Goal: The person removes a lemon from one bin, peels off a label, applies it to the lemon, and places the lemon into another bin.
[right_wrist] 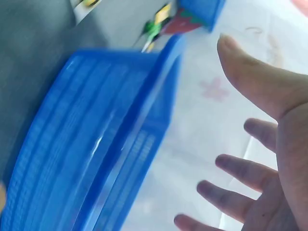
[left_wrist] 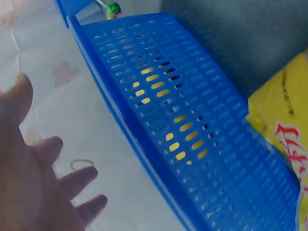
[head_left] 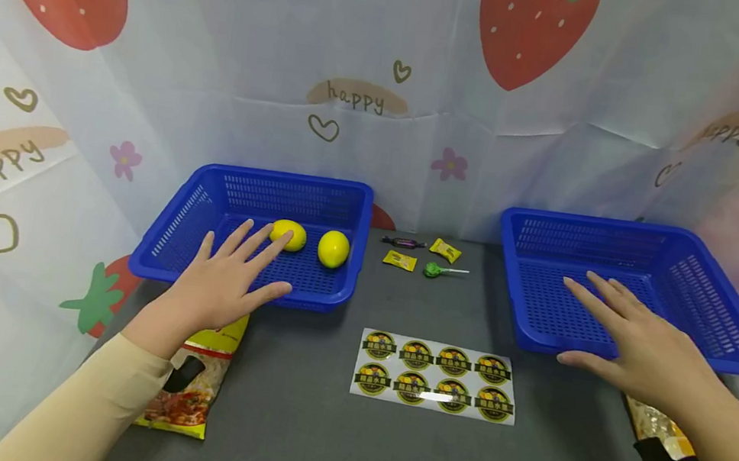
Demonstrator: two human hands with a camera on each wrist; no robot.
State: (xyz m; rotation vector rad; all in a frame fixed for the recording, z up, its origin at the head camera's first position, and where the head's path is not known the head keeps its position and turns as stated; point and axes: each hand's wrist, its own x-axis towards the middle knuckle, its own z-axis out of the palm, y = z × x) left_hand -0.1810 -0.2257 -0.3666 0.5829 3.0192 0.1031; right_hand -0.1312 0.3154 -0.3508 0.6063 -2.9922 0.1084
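My left hand hovers with fingers spread over the front of the left blue basket, its fingertips close to a yellow lemon. A second lemon lies beside it in the same basket. My right hand is spread flat above the front of the right blue basket, which holds nothing I can see. Neither hand holds anything. The left wrist view shows the open left hand beside the basket wall; the right wrist view shows the open right hand beside its basket.
Between the baskets lie several wrapped candies and a green lollipop. A sticker sheet lies in front on the grey table. A snack bag lies under my left wrist, another packet under the right. A printed cloth backdrop surrounds the table.
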